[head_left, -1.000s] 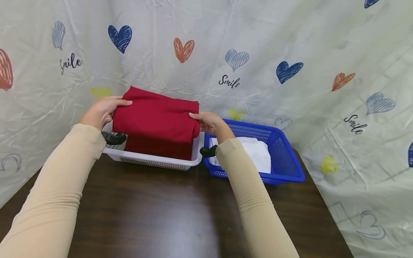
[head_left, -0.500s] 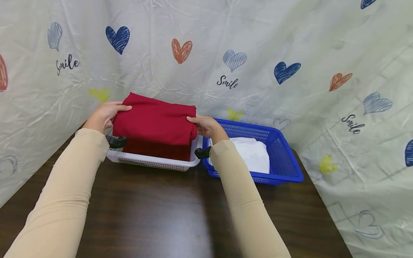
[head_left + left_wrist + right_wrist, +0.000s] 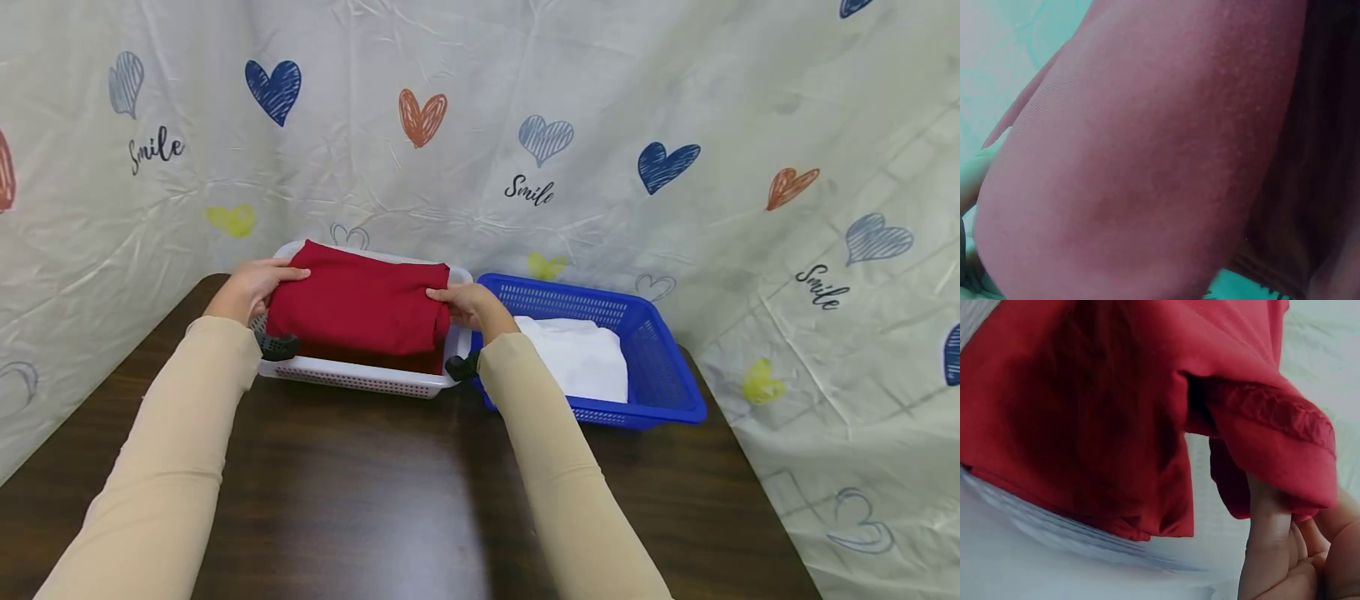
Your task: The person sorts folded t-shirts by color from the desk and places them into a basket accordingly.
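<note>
A folded red cloth (image 3: pixel 356 300) hangs between my two hands, low over the white basket (image 3: pixel 360 380) in the head view. My left hand (image 3: pixel 253 287) pinches its left edge, thumb on top. At the right edge my right hand (image 3: pixel 472 307) grips it the same way; in the right wrist view the fingers are under the fold (image 3: pixel 1285 450). Beneath, another red cloth (image 3: pixel 1085 437) lies in the basket, mostly hidden in the head view. Red cloth (image 3: pixel 1129 156) fills most of the left wrist view and hides nearly all of the left hand.
A blue basket (image 3: pixel 667 350) stands just right of the white one, with a folded white cloth (image 3: pixel 585 358) inside. Both are on a dark wooden table (image 3: pixel 360 483). A curtain (image 3: pixel 480 75) printed with hearts hangs directly behind them.
Both hands have lowered the red cloth toward the white basket, whose back rim now shows behind it. Both hands keep their hold. The blue basket and white cloth stay put.
</note>
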The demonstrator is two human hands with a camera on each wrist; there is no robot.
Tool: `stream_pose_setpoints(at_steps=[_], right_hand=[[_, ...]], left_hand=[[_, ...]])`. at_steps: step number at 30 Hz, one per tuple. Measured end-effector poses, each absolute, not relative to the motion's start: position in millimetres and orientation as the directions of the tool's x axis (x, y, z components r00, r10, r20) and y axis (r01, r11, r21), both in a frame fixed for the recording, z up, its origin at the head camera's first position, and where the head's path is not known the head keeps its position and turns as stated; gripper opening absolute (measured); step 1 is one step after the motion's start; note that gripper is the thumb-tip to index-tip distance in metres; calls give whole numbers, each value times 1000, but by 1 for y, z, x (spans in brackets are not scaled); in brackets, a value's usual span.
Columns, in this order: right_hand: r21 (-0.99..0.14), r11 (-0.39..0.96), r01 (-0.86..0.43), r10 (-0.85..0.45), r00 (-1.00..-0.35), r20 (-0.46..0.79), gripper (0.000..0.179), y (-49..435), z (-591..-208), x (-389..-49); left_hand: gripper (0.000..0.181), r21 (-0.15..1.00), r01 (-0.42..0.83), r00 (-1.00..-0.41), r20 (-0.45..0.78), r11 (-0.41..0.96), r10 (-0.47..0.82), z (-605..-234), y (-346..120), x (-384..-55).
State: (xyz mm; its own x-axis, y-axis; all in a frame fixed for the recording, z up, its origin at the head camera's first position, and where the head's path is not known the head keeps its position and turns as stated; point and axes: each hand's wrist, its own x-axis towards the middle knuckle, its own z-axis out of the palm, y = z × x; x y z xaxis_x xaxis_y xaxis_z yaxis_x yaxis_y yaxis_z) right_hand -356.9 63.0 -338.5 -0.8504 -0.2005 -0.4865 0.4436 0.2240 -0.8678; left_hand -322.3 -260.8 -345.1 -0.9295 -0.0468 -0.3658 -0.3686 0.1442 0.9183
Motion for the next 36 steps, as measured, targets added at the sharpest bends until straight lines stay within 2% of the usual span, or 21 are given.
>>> stream_pose_setpoints(at_steps=[11, 16, 20, 29, 35, 36], right_hand=[[-862, 320, 394, -229, -851, -473, 39, 62, -344, -356], [-853, 317, 414, -253, -830, -497, 39, 60, -345, -357], [-840, 300, 452, -225, -823, -522, 39, 57, -342, -352], [-822, 304, 481, -225, -803, -552, 64, 54, -338, -350], [-826, 297, 480, -191, -817, -544, 48, 52, -340, -350], [-822, 314, 476, -177, -821, -543, 48, 53, -348, -359]], left_hand=[[79, 913, -377, -923, -385, 156, 24, -353, -259, -322], [70, 912, -388, -911, -401, 130, 96, -355, -259, -324], [68, 913, -392, -905, -405, 114, 132, -359, -260, -327], [70, 916, -366, -899, -394, 163, 193, -362, -262, -327], [71, 916, -357, -903, -389, 184, 181, -363, -260, -329], [70, 915, -355, -904, -388, 193, 178, -363, -260, -329]])
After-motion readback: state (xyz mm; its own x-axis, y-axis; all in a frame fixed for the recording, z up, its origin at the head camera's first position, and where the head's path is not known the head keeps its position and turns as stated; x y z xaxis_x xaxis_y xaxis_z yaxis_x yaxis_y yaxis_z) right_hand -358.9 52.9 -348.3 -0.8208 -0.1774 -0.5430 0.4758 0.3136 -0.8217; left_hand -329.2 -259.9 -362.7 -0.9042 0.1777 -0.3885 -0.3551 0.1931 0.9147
